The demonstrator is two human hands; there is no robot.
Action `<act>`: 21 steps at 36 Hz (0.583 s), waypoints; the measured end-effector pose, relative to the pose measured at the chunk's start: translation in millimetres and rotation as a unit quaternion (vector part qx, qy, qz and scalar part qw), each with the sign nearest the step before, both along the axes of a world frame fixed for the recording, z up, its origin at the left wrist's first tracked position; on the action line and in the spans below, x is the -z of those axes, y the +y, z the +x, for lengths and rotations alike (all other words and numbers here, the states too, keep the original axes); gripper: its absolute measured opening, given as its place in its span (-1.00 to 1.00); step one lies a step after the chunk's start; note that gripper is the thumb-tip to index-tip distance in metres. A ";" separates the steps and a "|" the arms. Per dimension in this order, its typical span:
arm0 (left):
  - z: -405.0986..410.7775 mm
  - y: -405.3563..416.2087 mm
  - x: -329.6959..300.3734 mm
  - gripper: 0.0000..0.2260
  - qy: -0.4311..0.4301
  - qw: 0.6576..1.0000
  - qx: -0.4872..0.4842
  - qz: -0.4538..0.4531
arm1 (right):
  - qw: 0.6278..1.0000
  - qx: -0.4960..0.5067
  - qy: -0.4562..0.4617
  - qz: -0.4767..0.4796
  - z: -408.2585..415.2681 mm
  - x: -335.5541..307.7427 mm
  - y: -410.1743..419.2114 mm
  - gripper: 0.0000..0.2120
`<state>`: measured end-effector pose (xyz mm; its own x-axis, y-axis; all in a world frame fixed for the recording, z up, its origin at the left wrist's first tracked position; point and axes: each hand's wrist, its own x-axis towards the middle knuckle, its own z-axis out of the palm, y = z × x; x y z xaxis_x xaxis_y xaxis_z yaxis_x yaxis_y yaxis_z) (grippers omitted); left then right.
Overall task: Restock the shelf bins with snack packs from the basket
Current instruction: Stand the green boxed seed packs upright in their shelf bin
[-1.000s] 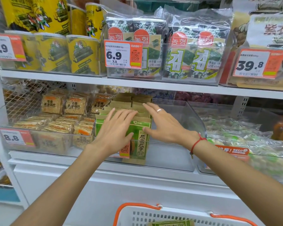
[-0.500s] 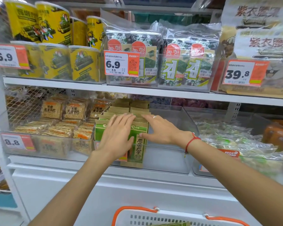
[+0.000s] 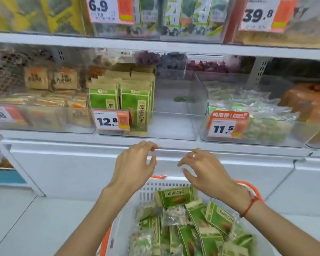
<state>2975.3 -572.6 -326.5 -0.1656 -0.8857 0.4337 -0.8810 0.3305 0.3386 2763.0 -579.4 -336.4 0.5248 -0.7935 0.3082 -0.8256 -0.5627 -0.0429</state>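
A shop shelf of clear bins fills the head view. Both hands have left the middle bin (image 3: 174, 126), where green packs (image 3: 118, 97) now stand in rows, its right part bare. The left hand (image 3: 135, 163) and right hand (image 3: 205, 167) hover empty, fingers loosely spread, above the basket (image 3: 150, 187). Just below the fingertips lie more snack packs (image 3: 175, 197), probably the next pick.

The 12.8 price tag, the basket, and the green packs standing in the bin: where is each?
12.8 price tag (image 3: 111, 120): head view, white number area.
Basket (image 3: 248, 183): head view, orange rim.
Green packs (image 3: 135, 99): head view, front pack's face.
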 end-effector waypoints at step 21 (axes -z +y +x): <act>-31.4 68.9 207.1 -0.64 -0.350 0.778 0.227 0.469 | 0.920 -0.012 0.216 0.327 -32.1 167.1 74.4 -0.75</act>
